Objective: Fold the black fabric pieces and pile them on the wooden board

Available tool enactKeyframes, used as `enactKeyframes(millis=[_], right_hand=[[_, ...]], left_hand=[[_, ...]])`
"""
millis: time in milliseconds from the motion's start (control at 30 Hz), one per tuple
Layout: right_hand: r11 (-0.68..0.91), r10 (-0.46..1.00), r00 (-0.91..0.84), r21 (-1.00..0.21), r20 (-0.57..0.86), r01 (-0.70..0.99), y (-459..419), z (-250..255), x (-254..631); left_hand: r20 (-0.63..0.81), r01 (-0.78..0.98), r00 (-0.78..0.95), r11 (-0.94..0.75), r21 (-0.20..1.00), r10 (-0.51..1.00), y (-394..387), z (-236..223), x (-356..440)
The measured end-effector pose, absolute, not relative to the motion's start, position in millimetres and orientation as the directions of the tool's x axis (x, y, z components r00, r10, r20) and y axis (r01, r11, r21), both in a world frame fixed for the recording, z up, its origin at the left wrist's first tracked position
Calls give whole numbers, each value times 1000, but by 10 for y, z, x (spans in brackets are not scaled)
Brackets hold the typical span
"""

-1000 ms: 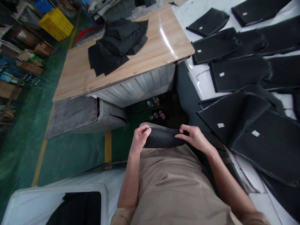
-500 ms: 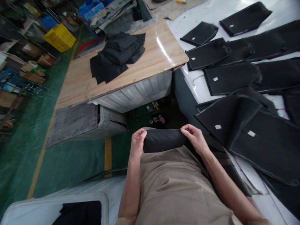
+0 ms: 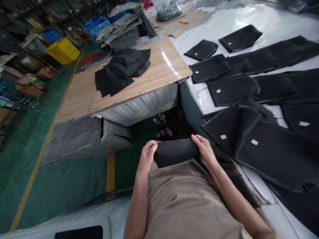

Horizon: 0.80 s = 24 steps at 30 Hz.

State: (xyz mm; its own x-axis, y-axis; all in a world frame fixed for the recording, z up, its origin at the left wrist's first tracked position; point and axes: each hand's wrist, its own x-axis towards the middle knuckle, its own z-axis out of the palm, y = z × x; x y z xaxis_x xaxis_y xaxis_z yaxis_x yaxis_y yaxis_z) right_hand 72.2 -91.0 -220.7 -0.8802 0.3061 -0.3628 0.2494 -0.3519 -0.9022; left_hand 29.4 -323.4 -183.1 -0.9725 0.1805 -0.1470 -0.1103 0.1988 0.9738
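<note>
Between my hands hangs a black fabric piece, held by its two upper corners in front of my waist. My left hand pinches the left corner, thumb on top. The right corner is pinched by my right hand. To the right, a white table carries several black panels with small white tags, some overlapping in rows. Ahead, a crumpled pile of black fabric lies on a wooden board.
A white bin at the lower left has black material inside. The board rests on a ribbed white bin. A yellow crate stands on the green floor at the far left. A yellow-handled tool lies at the back.
The view has tilted up a little, showing more of the table's far side. The black fabric piece now slants slightly, its right end higher. Both hands keep their pinch on it.
</note>
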Motion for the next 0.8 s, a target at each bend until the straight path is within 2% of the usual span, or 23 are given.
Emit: enactKeyframes(millis=[67,133,233,300,400,467,533,567,700,800], right_hand=[[-295,274,-907,-926,-319,236,-938,-2134,740],[-167,250,-939,-966,-234,197,-980,-2039,761],[9,247,-963,-993,-112,118,-1015,-1902,794],[41,266,-962,-996,-68,82,-1000,-1841,805],[-20,303,-949,-996,-86,84,-955,-1798,787],[-113,344,-930,-989,-132,99,-945,-1786,762],[-209,385,-907,-973,-172,95,-963,-1787,740],[-253,395,-898,-963,-192,94,-978,-1793,731],[-388,369,-886,-913,-279,126,-1017,-1889,710],[-339,348,-902,-931,-256,134,-986,-2025,717]], left_hand=[[-127,-19,-936,312,950,330,-3250,-1744,291],[-133,65,-887,405,912,441,-3228,-1657,299],[-123,140,-873,483,864,473,-3167,-1582,315],[-105,140,-880,462,876,464,-3156,-1583,312],[-102,38,-912,330,943,398,-3222,-1634,318],[-129,-92,-917,116,989,378,-3302,-1685,379],[-157,-230,-897,-132,964,412,-3380,-1750,504],[-178,-288,-883,-201,936,434,-3414,-1789,581],[-290,-392,-841,-144,909,457,-3504,-1909,767],[-227,-269,-915,-84,960,334,-3538,-1753,522]])
